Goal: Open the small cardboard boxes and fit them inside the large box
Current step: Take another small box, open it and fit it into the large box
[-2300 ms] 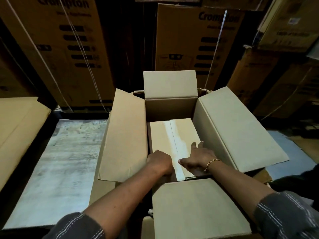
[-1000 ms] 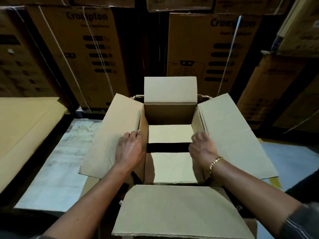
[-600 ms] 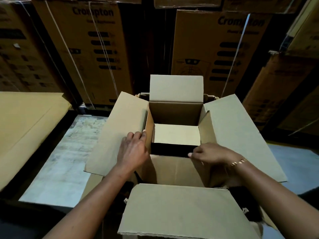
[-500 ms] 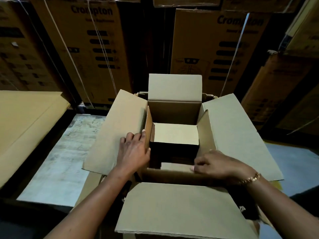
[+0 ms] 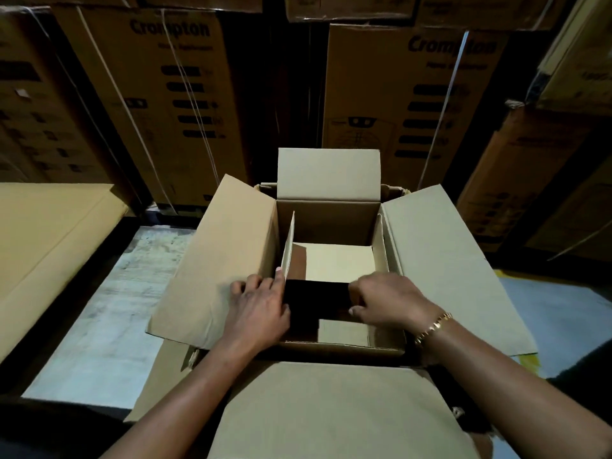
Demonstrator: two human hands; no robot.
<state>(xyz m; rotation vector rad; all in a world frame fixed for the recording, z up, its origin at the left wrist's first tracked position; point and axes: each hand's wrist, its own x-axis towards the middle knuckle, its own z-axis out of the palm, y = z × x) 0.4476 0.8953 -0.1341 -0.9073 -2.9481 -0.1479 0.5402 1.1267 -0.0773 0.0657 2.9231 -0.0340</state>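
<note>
The large cardboard box [image 5: 440,260] stands open in front of me, its four flaps spread outward. A small cardboard box [image 5: 337,266] sits inside it with its top open; its side flaps stand upright against the large box's walls and a pale flap lies at the far end. My left hand [image 5: 258,306] lies on the large box's left flap, thumb against the small box's left flap. My right hand [image 5: 387,299] reaches into the opening, fingers curled on the small box's right flap. The inside below is dark.
Tall stacks of printed, strapped cartons [image 5: 165,104] form a wall right behind the box. A flat pile of tan cardboard [image 5: 49,240] lies at the left. A pale, scuffed board [image 5: 109,313] lies beside the box on the left, a bluish sheet [image 5: 546,313] on the right.
The small box's top was closed under both hands; its flaps now stand open. My left hand stayed at the left flap while my right hand moved down into the opening.
</note>
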